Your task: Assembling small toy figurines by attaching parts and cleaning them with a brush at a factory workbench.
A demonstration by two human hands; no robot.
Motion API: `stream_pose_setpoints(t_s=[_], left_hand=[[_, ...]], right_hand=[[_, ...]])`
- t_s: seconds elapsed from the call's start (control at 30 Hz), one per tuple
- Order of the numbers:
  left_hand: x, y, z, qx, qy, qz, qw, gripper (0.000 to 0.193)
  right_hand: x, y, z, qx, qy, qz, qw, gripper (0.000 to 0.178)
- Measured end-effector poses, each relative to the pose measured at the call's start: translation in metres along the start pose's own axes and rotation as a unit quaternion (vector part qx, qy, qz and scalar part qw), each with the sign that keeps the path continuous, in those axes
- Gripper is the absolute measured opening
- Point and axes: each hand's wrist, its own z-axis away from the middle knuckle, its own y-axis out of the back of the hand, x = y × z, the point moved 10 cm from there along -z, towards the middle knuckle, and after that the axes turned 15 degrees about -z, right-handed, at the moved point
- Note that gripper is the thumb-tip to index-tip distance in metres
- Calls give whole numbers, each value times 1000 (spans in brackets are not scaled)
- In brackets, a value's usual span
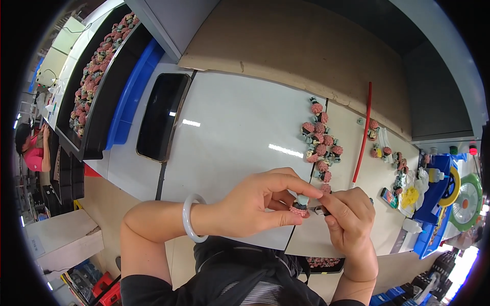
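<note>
My left hand (250, 206) is closed on a small figurine (300, 205), pinching it between thumb and fingers. The figurine has a pink, knobbly lower end, a black middle and a pale green top. Close to its right, my right hand (353, 220) pinches a small dark piece with a shiny edge (320, 210); its kind is hard to make out. Just beyond my hands, a loose group of similar pink, black and green figurines (320, 137) lies on the white table (229, 122).
A black phone (162, 117) lies at the left, beside a blue tray (133, 92) and a black tray full of figurines (102, 71). A thin red rod (363, 132) lies right of the group. More figurines, bottles (412, 226) and a green fan (465, 201) stand farther right. Another person (37, 150) sits far left.
</note>
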Motion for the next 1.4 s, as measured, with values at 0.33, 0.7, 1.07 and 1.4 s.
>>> stream_pose_setpoints(t_s=[0.33,0.7,1.07,1.4], left_hand=[[-3,2,1,3,2,-11,1000,34],[-3,4,3,25,-7,-32,999,34],[-9,9,3,52,27,-49,997,34],[-9,6,2,37,44,-7,998,37]], right_hand=[[-1,-5,0,-26,-6,20,999,32],[1,-9,4,-25,-24,26,999,33],[5,-14,3,-12,-36,43,998,34],[1,-2,1,9,-13,-3,1000,26]])
